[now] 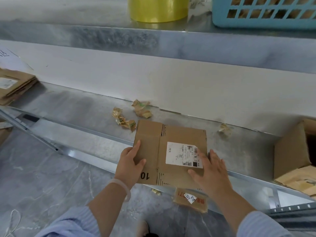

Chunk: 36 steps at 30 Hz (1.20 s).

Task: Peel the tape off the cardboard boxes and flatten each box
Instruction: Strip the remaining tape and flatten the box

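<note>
A flattened brown cardboard box (153, 147) with a white shipping label (183, 154) lies on the metal shelf (82, 113), its near part jutting over the shelf's front edge. My left hand (130, 163) grips its left edge, thumb on top and fingers underneath. My right hand (208, 170) rests flat on the box's right side, fingers straight, partly covering the label. Crumpled tape wads (124, 120) (142, 108) (223, 128) lie on the shelf behind the box.
A stack of flattened boxes (15, 86) sits at the far left of the shelf. An open cardboard box (294, 154) stands at the right. A small flattened box (191, 200) lies on the floor below. On the upper shelf are a yellow tape roll (157, 9) and a blue basket (265, 12).
</note>
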### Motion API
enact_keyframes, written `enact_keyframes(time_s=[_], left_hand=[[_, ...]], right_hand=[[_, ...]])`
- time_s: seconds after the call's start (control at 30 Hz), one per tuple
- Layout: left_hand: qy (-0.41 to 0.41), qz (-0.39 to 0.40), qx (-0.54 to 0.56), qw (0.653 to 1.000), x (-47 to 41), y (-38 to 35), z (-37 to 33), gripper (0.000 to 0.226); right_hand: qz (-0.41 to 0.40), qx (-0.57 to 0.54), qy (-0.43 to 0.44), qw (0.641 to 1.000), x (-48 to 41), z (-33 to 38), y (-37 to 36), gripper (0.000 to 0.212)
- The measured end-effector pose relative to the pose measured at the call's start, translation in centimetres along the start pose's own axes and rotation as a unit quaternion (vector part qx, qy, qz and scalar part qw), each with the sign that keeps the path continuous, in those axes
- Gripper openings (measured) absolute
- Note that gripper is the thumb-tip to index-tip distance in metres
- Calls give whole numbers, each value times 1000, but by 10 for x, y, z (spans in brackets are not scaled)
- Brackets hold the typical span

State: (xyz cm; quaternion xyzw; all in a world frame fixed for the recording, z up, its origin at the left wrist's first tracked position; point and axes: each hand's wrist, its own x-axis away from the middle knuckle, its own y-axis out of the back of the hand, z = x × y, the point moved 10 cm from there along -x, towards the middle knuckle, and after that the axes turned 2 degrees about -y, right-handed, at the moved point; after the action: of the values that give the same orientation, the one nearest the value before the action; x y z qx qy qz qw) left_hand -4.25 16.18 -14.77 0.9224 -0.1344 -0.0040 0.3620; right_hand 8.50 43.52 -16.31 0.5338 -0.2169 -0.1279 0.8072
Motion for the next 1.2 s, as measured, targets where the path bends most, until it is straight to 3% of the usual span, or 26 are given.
enact_keyframes(time_s=[0.23, 0.47, 0.6, 0.83, 1.2], left_hand=[[13, -25, 9, 1000, 1, 33, 13, 70], [5, -71, 18, 997, 0, 108, 42, 77], [11, -94, 9, 995, 6, 165, 75, 89], [27, -89, -75, 993, -3, 286, 159, 80], [39, -104, -73, 991, -41, 429, 281, 83]], right_hand=[[-24, -82, 19, 996, -4, 34, 11, 77], [-57, -166, 73, 982, -5, 117, 20, 78], [-45, -172, 116, 977, -1, 193, 12, 78], [4, -160, 148, 976, 2, 346, -24, 86], [37, -147, 173, 973, -19, 538, -88, 94]])
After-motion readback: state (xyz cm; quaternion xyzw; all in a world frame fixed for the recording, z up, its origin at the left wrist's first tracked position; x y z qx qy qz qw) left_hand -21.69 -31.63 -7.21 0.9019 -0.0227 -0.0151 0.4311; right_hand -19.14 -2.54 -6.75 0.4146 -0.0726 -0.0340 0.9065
